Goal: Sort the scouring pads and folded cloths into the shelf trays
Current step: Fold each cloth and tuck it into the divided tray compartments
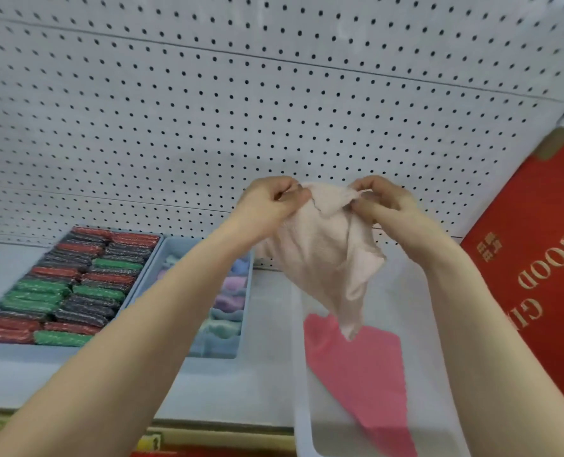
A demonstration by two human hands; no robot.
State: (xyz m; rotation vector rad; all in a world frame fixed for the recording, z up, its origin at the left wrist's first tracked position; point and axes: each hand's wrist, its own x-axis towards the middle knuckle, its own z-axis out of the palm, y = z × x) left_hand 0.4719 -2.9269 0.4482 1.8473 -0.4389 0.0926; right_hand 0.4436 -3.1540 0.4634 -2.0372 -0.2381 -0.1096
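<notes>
Head view, centre frame: my left hand [270,201] and right hand [381,201] each pinch a top corner of the pink cloth [327,258], hanging above the clear bin [302,374]. I'd match corners and fold flat. The cloth tray [244,331] lower left looks nearly full; the red box [531,258] crowds the right edge.

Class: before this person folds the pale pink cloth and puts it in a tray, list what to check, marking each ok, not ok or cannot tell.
1. Left hand pinches the pale pink cloth: ok.
2. Right hand pinches it too: ok.
3. Cloth folded: not ok, it hangs crumpled.
4. Cloth tray has room: cannot tell, an arm hides part.
5. Scouring pads sit in their own tray: ok.
</notes>
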